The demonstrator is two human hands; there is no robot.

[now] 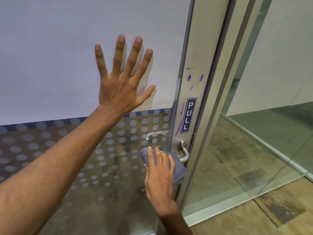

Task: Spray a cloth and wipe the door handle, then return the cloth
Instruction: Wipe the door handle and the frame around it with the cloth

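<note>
Wiping door handle, my view from the head cam.
I'm seeing the right hand (159, 173) pressing the grey cloth (177, 168) around the door handle (184, 153), fingers curled over it; left hand (118, 89) is lying open, splayed flat on the door (50, 48).

Glass door (67, 48) frosted on top, dotted film (50, 150) lower. Metal frame (199, 48) at 12-1 o'clock, PULL sticker (188, 115), purple smudges. Glass partition (254, 150) at 3 o'clock, wood-look floor (254, 217).
</note>
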